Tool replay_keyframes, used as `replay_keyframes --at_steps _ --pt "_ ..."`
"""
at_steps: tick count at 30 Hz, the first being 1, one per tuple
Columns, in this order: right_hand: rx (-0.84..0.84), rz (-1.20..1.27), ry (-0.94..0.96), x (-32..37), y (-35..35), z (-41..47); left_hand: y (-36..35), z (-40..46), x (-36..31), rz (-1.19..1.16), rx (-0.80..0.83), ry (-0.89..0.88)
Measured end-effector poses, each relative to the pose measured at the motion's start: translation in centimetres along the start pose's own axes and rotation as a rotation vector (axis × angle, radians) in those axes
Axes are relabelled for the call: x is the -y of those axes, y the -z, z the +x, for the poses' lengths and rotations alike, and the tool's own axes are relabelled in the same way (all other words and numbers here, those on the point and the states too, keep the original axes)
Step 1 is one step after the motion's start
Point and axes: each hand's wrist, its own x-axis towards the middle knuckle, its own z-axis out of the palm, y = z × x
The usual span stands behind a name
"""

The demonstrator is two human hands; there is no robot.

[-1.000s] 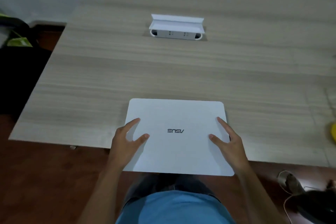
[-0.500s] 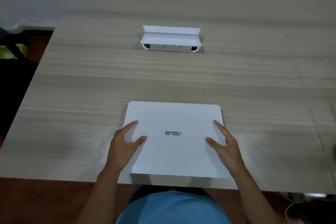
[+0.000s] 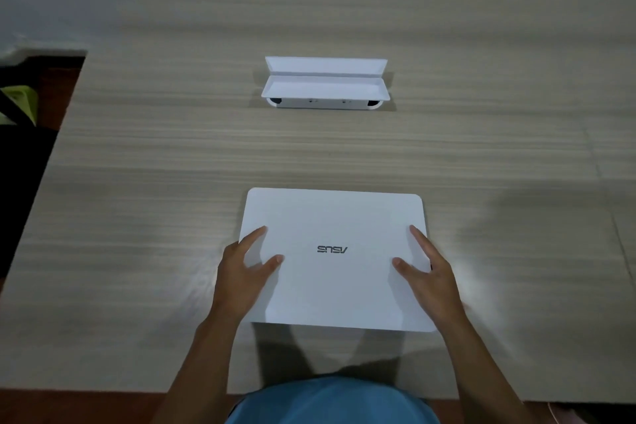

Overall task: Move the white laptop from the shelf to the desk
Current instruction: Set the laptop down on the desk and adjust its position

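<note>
The white laptop (image 3: pixel 335 234) lies closed and flat over the light wooden desk (image 3: pixel 155 217), its logo facing away from me. My left hand (image 3: pixel 244 272) grips its left edge, thumb on the lid and fingers along the side. My right hand (image 3: pixel 430 272) grips the right edge in the same way. The whole laptop now sits over the desktop, a short way in from the near edge. I cannot tell whether it rests on the wood or hovers just above it.
A white open box-like socket unit (image 3: pixel 325 84) stands on the desk further back, in line with the laptop. The desk's left edge drops to a dark floor with a black and green object (image 3: pixel 17 107). A pale wall is at top left.
The laptop has moved forward from overhanging the desk's near edge to fully over the desktop. Both hands stayed on its sides and I have come closer to the desk.
</note>
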Motion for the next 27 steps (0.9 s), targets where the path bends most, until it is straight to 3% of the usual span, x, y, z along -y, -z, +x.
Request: replay_keyframes --at_steps 15,27 --pt "-0.192 -0.114 -0.004 1.3 -1.0 0.0 -1.7 0.1 0.2 0.122 -0.079 0.049" --pt "-0.204 -0.149 0.004 -0.8 -1.8 -0.6 -2.1 -0.8 -0.5 0.294 -0.087 0.032"
